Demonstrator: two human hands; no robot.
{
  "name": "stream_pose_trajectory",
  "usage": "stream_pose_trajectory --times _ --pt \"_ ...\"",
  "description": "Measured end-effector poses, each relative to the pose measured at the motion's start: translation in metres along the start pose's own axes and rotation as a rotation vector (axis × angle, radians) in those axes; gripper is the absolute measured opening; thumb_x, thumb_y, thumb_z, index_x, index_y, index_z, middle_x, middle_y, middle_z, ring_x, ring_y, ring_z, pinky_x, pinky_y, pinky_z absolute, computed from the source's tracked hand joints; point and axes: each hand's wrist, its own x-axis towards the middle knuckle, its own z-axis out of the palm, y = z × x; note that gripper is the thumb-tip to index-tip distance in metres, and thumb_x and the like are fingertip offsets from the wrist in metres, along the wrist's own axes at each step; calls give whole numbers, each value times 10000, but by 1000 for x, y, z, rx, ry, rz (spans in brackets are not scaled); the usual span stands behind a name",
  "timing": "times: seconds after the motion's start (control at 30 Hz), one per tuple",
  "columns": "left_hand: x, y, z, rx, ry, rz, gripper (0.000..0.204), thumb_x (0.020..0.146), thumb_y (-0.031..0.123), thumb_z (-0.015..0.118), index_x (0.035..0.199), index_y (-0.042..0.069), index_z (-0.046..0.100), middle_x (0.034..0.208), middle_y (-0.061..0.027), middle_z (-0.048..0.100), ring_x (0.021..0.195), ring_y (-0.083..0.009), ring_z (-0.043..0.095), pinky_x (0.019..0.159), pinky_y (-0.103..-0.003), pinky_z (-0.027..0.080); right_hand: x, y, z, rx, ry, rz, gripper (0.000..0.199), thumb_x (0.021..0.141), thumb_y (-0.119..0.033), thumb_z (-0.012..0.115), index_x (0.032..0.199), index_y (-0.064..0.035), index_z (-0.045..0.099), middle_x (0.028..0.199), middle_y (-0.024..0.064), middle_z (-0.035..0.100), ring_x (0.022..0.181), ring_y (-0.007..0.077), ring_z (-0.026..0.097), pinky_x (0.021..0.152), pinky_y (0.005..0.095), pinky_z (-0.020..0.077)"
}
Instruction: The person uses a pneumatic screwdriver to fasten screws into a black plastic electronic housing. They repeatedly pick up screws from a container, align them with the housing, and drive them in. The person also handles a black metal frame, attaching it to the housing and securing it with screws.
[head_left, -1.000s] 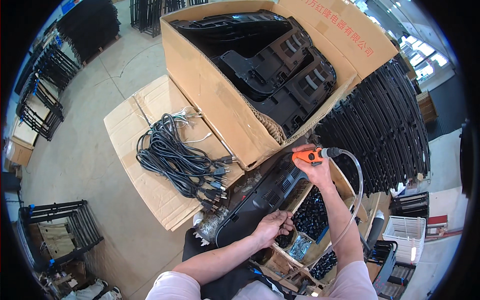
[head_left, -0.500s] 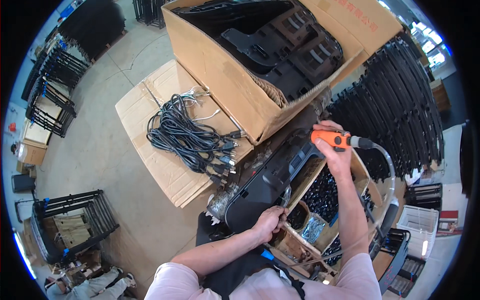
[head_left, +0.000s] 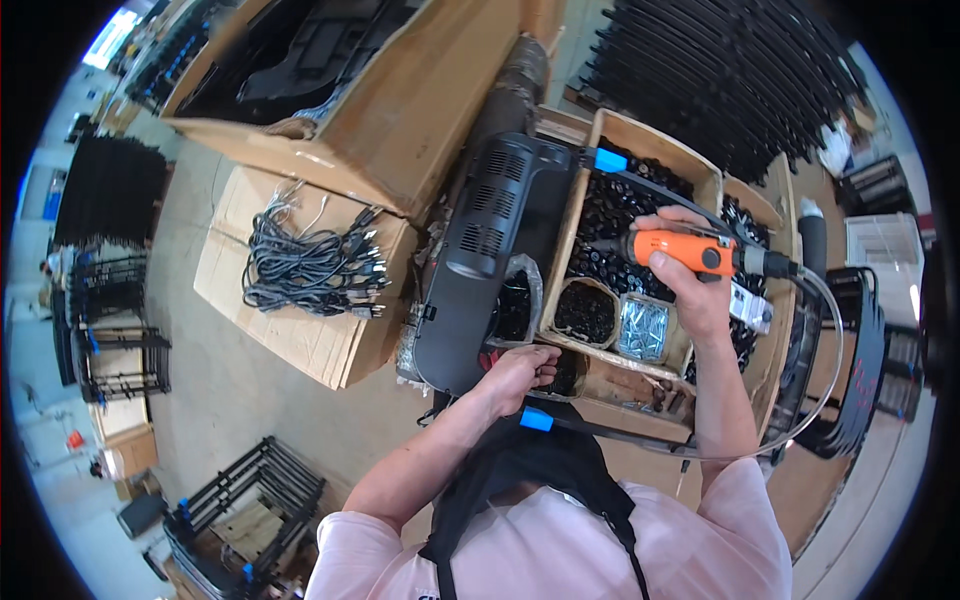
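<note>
- Orange driver (head_left: pixel 682 252) fills our right hand (head_left: pixel 692 290), fingers wrapped round its body, its tip pointing left.
- Our left hand (head_left: pixel 518 378) is narrow, fingers curled in; we cannot tell whether something small is pinched there.
- Black panel (head_left: pixel 455 315), long and slotted with vents, lies just left of and beyond our left hand; the driver is well apart from it.
- Clear plastic bag (head_left: pixel 536 300) with dark pieces sits beyond our left hand, beside the panel.
- Wooden box (head_left: pixel 568 235) spreads under our right hand, holding loose black parts (head_left: pixel 650 200).
- Inside that box, nearer us than the driver, we see a tub of silvery screws (head_left: pixel 643 328) and, left of it, a bowl of dark bits (head_left: pixel 586 310).
- Two blue end pieces sit on dark rails: one (head_left: pixel 611 160) beyond our right hand, one (head_left: pixel 536 419) just below our left.
- Translucent hose (head_left: pixel 836 340) loops from the driver's back end, right of our right hand.
- Black cords (head_left: pixel 300 265) with plugs lie bundled on cardboard (head_left: pixel 222 265), left of our left hand.
- Large carton (head_left: pixel 400 130) stands beyond them, with dark mouldings inside.
- Dark stacked frames (head_left: pixel 720 75) rise farthest past our right hand.
</note>
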Motion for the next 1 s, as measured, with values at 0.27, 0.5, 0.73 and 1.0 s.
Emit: stream_pose_trajectory --times 0.27,0.5,0.73,1.0 --pt "76 -42 25 836 -56 -150 608 1091 376 572 1548 -20 511 1574 -188 563 1404 -348 557 1179 -457 428 -113 -31 -51 -116 338 -6 552 856 -78 784 1368 27 608 1240 197 751 1179 268 712 1079 428 547" --pt "60 -22 40 1266 -361 148 429 1046 391 588 1212 22 733 1137 -193 765 1088 -310 719 955 -434 545 -219 -41 -50 -215 558 -6 546 861 -50 764 1374 15 590 1292 185 717 1215 250 681 1110 413 512" --pt "123 48 93 1371 110 708 320 1040 318 609 1207 61 703 1227 -246 701 1174 -438 682 1029 -522 538 -265 -27 -50 -215 581 62 568 863 -20 761 1395 4 563 1301 159 699 1214 239 667 1095 411 519" --pt "267 124 148 1710 551 792 525 1008 272 671 1465 62 520 1612 -200 423 1500 -420 414 1223 -560 378 -232 -16 -81 -356 384 233 448 850 -72 831 1278 -22 711 1264 115 735 1183 219 696 1086 383 526"
